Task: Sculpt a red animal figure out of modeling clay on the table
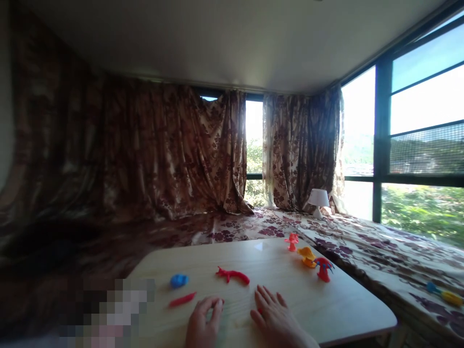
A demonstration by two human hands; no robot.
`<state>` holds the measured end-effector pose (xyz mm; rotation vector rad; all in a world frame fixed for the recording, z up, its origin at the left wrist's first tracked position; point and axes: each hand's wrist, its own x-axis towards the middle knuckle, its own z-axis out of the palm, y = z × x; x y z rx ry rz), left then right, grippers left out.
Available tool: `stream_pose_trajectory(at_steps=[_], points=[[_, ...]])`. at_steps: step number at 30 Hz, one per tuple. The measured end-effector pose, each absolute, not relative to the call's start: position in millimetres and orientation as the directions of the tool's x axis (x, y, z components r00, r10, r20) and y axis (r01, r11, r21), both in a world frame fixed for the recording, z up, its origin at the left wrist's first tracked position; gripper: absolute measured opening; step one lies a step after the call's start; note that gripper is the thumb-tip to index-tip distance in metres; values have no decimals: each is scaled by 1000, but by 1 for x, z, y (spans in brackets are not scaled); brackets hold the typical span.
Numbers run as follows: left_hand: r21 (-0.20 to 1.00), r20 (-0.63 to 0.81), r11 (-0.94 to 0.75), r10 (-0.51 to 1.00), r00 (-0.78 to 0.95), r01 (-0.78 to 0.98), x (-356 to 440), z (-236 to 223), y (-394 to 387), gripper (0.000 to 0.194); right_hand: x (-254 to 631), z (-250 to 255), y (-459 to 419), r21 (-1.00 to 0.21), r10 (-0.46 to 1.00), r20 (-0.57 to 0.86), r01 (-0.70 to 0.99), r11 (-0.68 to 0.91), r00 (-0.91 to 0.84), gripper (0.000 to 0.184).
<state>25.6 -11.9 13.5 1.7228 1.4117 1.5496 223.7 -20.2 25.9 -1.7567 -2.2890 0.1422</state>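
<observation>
My left hand [205,321] is at the table's near side, thumb and fingers closed in a pinch. A tiny red bit of modelling clay [222,301] shows at its fingertips. My right hand [270,311] lies flat on the table with fingers stretched out. A speck of red shows between its thumb and forefinger; anything more under the palm is hidden. Beyond both hands lies a red branched clay piece [235,276], forked at its left end. To the left are a red clay roll [182,299] and a blue clay lump [179,281].
Along the right edge of the pale table [203,258] stand a pinkish-red clay figure [292,241], a yellow one [307,257] and a red one with blue strands [324,269]. A blue-and-yellow item [445,294] and a white lamp [318,200] rest on the flowered cover.
</observation>
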Motion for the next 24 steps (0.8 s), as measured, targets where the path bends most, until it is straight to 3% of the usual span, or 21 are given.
stream_pose_trajectory(at_steps=[3,9,13,17,24], points=[[820,501,-419,855,-134,390,24,9,-8,28,220,16,-8,-216,958,183,941,260,-222,54],[826,490,-405,860,-143,393,25,15,-13,28,238,-26,-30,-209,885,252,871,445,-392,53],[830,474,-388,869,-141,401,26,18,-15,30,234,3,-34,-240,919,147,888,392,-366,54],[839,469,-392,873,-135,378,25,19,-15,28,221,28,-25,-231,959,132,933,274,-249,53],[849,447,-363,881,-155,384,28,25,-21,31,235,22,-43,-319,906,171,848,423,-387,52]])
